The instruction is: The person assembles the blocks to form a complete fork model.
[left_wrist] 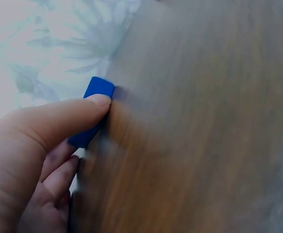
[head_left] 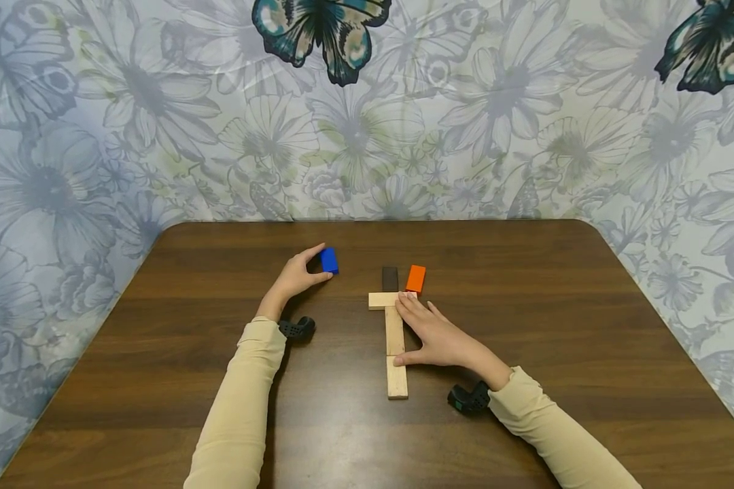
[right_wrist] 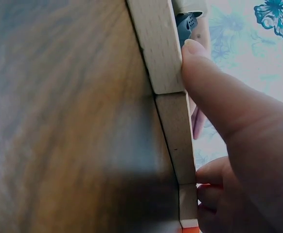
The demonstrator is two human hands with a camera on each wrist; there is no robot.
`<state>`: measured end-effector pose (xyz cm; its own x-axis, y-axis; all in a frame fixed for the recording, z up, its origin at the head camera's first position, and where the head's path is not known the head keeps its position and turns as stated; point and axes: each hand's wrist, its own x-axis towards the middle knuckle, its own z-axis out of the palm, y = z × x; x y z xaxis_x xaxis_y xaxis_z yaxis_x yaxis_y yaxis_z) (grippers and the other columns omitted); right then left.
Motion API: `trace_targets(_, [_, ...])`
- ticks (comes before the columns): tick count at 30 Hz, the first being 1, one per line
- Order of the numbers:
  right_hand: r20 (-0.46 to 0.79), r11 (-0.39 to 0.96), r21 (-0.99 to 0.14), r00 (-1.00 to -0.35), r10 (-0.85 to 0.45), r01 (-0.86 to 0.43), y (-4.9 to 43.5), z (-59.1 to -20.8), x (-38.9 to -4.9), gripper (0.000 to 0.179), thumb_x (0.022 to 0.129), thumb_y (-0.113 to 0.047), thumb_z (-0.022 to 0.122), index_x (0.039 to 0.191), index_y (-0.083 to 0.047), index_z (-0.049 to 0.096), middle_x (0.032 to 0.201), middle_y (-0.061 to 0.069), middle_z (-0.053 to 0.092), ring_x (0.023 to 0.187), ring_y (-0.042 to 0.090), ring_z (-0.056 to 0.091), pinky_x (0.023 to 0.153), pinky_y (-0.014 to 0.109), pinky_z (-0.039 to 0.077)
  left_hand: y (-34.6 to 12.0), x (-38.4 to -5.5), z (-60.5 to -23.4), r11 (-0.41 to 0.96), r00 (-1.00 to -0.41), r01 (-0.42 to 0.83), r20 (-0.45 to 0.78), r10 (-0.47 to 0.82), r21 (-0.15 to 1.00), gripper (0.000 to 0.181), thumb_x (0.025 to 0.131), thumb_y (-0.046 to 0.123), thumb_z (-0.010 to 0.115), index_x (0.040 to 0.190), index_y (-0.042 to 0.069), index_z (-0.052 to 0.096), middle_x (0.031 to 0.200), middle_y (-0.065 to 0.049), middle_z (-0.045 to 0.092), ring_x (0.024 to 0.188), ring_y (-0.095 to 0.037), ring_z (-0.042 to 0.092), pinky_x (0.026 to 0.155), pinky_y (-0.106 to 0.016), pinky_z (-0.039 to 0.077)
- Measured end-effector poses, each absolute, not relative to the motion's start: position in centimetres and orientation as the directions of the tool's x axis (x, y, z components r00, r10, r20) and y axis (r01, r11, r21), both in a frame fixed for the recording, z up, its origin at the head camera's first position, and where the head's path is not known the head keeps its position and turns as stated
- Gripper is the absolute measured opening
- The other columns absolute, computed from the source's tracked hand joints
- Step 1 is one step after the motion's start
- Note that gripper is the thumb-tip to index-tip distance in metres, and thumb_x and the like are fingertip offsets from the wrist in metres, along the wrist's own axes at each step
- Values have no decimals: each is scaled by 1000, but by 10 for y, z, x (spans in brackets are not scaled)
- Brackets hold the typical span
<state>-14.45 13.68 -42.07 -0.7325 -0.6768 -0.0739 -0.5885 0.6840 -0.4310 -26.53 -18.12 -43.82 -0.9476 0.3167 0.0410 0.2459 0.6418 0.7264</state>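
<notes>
My left hand pinches a blue block between thumb and fingers near the table's far side. In the left wrist view the thumb lies across the blue block. Three plain wooden blocks form a T: a crosspiece, an upper stem block and a lower stem block, laid end to end. Over its right side spreads my right hand, fingertips at the crosspiece and thumb on the lower stem block. The right wrist view shows the thumb along this block.
Beyond the crosspiece lie a black block and an orange block, side by side. All rest on a brown wooden table with rounded far corners. A wall with flowers and butterflies stands behind. Each wrist wears a black device.
</notes>
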Motion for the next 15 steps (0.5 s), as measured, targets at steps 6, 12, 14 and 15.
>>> trace_targets(6, [-69,679,-442,-732,-677,-586,137,-418,-144,104,80,-62,60,149,0,12,154,14,3,139,25,2,108,50,4,-182,-261,-437,602,-935,240,16,353,762,71,87,13,68,147,4,29,147,-19,29,135,-35,23,106,-47,21])
trace_targets(12, [-63,671,-445,-726,-684,-593,137,-417,-143,103,81,-60,61,148,0,12,154,15,4,139,26,2,108,50,5,-183,-259,-437,594,-934,244,20,357,767,71,87,13,68,146,4,30,147,-18,30,134,-34,24,106,-47,22])
trace_targets(14, [-64,671,-444,-726,-685,-594,136,-418,-143,103,81,-60,60,148,0,12,154,15,4,139,26,2,108,50,5,-183,-258,-437,593,-935,245,24,354,767,71,87,12,68,146,3,31,147,-18,30,134,-35,24,106,-47,22])
trace_targets(15, [-66,672,-443,-726,-685,-594,136,-418,-143,103,81,-61,60,149,0,11,154,15,3,139,26,2,108,50,5,-183,-257,-437,593,-935,245,25,354,767,71,87,13,68,146,3,31,146,-18,31,134,-35,24,106,-47,22])
